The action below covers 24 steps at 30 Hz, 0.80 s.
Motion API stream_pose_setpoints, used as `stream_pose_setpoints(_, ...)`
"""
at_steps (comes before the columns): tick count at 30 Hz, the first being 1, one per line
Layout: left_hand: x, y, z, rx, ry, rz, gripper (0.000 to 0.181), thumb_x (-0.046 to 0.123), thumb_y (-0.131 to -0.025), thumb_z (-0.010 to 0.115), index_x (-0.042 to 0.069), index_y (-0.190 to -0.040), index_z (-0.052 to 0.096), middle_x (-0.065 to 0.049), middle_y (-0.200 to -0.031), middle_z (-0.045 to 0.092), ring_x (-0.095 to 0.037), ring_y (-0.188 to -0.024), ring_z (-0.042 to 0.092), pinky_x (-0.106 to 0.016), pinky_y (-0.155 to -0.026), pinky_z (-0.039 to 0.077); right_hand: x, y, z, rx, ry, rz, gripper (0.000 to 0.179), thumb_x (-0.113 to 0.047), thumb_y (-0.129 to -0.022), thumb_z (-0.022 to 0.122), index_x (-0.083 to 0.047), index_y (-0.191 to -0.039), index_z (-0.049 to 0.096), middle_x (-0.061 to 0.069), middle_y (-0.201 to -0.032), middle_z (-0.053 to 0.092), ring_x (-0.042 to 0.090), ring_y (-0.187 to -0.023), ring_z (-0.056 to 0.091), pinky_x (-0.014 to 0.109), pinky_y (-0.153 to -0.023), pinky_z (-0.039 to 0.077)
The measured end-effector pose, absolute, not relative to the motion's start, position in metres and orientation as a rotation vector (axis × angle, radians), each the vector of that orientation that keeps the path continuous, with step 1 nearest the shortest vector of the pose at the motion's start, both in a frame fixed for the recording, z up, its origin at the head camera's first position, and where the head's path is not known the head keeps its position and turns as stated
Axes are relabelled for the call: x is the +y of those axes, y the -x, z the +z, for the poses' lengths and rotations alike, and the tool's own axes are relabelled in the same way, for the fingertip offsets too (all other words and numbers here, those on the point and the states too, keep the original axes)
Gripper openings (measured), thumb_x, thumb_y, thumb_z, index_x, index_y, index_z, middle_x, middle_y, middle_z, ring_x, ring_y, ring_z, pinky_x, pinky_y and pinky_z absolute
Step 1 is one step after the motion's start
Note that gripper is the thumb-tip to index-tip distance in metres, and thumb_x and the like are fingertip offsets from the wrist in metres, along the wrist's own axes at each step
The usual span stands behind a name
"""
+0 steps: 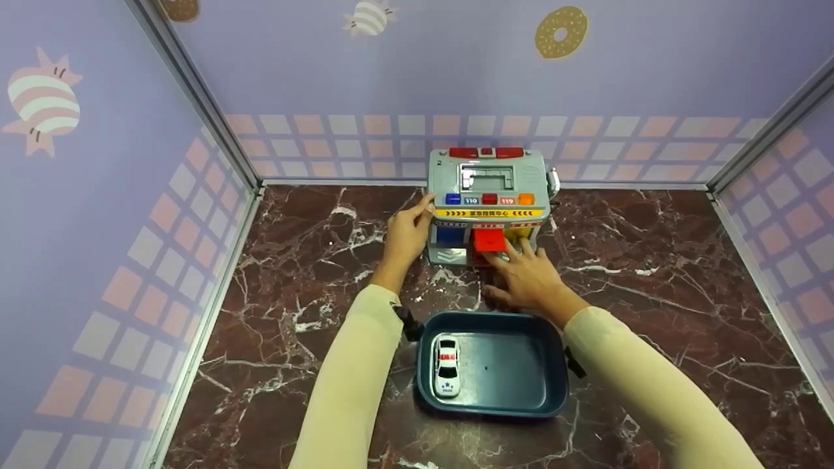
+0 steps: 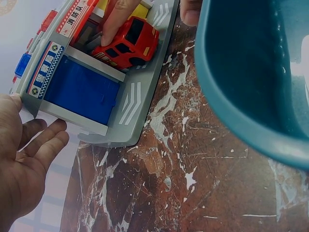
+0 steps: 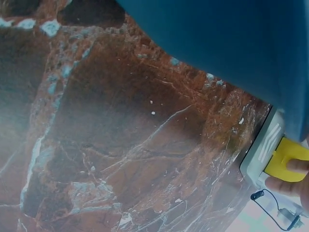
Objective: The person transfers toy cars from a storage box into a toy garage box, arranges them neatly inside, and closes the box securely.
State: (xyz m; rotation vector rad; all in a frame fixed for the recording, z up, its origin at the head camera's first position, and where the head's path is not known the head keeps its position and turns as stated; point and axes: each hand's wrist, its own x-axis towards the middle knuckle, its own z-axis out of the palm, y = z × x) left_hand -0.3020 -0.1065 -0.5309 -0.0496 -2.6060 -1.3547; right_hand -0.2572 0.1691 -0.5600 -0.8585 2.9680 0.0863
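Observation:
A grey toy rescue station (image 1: pixel 488 169) with blue, red and yellow bays stands against the back wall. My left hand (image 1: pixel 407 238) rests on its left side, fingertips at the front corner beside the blue door (image 2: pixel 84 92). A red toy car (image 2: pixel 130 43) sits on the ramp at the mouth of the middle bay, below a raised red door (image 1: pixel 490 240). My right hand (image 1: pixel 524 277) reaches in with extended fingers; one fingertip touches the car's end nearest the bay. Its other fingers lie at the yellow door (image 3: pixel 285 159), and the thumb stands apart from the car.
A dark teal basin (image 1: pixel 492 409) sits in front of the station, between my forearms. A white toy police car (image 1: pixel 447 368) lies along its left side. A white handset (image 1: pixel 553 182) hangs on the station's right side, with a black cord (image 3: pixel 270 208). Patterned walls enclose the marbled surface.

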Motion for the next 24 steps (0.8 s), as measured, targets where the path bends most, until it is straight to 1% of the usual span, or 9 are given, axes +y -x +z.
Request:
stream_pose_setpoints(7, -0.107, 0.302, -0.532, -2.605, 0.047, -1.333, 0.038, 0.041, -0.115, 0.06, 0.029, -0.15, 0.071, -0.008, -0.149, 0.071, -0.037, -0.141, 0.067, -0.053, -0.119, 0.052, 0.167, 0.265, -0.555, 2.919, 0.839, 0.08, 0.08, -0.067, -0.104, 0.063, -0.019, -0.167, 0.05, 0.023, -0.178, 0.035, 0.056, -0.149, 0.048, 0.074, -0.108, 0.052)
stream_pose_setpoints(11, -0.106, 0.301, -0.531, -2.609, 0.035, -1.337, 0.038, 0.042, -0.115, 0.06, 0.03, -0.149, 0.072, -0.008, -0.148, 0.071, -0.035, -0.136, 0.07, -0.053, -0.116, 0.055, 0.166, 0.271, -0.554, 2.913, 0.839, 0.083, 0.08, -0.066, -0.103, 0.064, -0.016, -0.165, 0.052, 0.022, -0.177, 0.037, 0.053, -0.146, 0.053, 0.071, -0.105, 0.056)
stream_pose_setpoints(13, -0.106, 0.301, -0.531, -2.611, 0.028, -1.341, 0.038, 0.042, -0.115, 0.06, 0.031, -0.149, 0.071, -0.008, -0.147, 0.072, -0.035, -0.136, 0.07, -0.053, -0.116, 0.055, 0.166, 0.273, -0.554, 2.919, 0.849, 0.081, 0.08, -0.065, -0.103, 0.065, -0.015, -0.164, 0.053, 0.021, -0.174, 0.041, 0.053, -0.143, 0.057, 0.069, -0.103, 0.057)
stream_pose_setpoints(15, -0.105, 0.301, -0.529, -2.616, 0.028, -1.355, 0.038, 0.041, -0.115, 0.06, 0.031, -0.15, 0.071, -0.013, -0.136, 0.079, -0.038, -0.125, 0.074, -0.052, -0.112, 0.056, 0.166, 0.275, -0.554, 2.928, 0.86, 0.076, 0.078, -0.064, -0.102, 0.067, -0.013, -0.161, 0.055, 0.022, -0.17, 0.045, 0.053, -0.138, 0.06, 0.068, -0.1, 0.059)
stream_pose_setpoints(17, -0.105, 0.3, -0.528, -2.617, 0.031, -1.362, 0.039, 0.041, -0.115, 0.06, 0.03, -0.151, 0.07, -0.016, -0.124, 0.082, -0.037, -0.114, 0.075, -0.051, -0.109, 0.057, 0.165, 0.276, -0.553, 2.939, 0.874, 0.082, 0.078, -0.063, -0.102, 0.067, -0.011, -0.159, 0.056, 0.022, -0.166, 0.049, 0.053, -0.132, 0.063, 0.068, -0.098, 0.06)
stream_pose_setpoints(19, -0.105, 0.299, -0.528, -2.617, 0.041, -1.37, 0.039, 0.04, -0.115, 0.06, 0.03, -0.151, 0.07, -0.017, -0.114, 0.083, -0.036, -0.103, 0.073, -0.051, -0.104, 0.057, 0.165, 0.278, -0.553, 2.945, 0.876, 0.092, 0.078, -0.063, -0.102, 0.068, -0.01, -0.159, 0.055, 0.022, -0.165, 0.05, 0.053, -0.13, 0.064, 0.067, -0.097, 0.06)
stream_pose_setpoints(20, -0.105, 0.299, -0.528, -2.616, 0.044, -1.371, 0.039, 0.04, -0.115, 0.06, 0.03, -0.151, 0.07, -0.017, -0.113, 0.083, -0.035, -0.1, 0.071, -0.05, -0.103, 0.057, 0.165, 0.279, -0.553, 2.946, 0.876, 0.099, 0.079, -0.063, -0.103, 0.068, -0.009, -0.159, 0.055, 0.022, -0.165, 0.05, 0.053, -0.13, 0.064, 0.067, -0.096, 0.06)
stream_pose_setpoints(21, -0.105, 0.299, -0.528, -2.613, 0.044, -1.364, 0.038, 0.039, -0.115, 0.06, 0.03, -0.151, 0.07, -0.015, -0.119, 0.083, -0.032, -0.103, 0.071, -0.05, -0.103, 0.057, 0.165, 0.28, -0.553, 2.945, 0.878, 0.107, 0.08, -0.063, -0.103, 0.068, -0.009, -0.16, 0.054, 0.022, -0.166, 0.049, 0.053, -0.13, 0.064, 0.067, -0.096, 0.06)
stream_pose_setpoints(24, -0.105, 0.3, -0.529, -2.607, 0.04, -1.362, 0.038, 0.039, -0.115, 0.06, 0.03, -0.15, 0.07, -0.012, -0.132, 0.081, -0.031, -0.108, 0.072, -0.05, -0.104, 0.057, 0.163, 0.282, -0.553, 2.944, 0.88, 0.122, 0.083, -0.063, -0.103, 0.067, -0.007, -0.161, 0.052, 0.022, -0.166, 0.05, 0.053, -0.13, 0.064, 0.067, -0.097, 0.06)
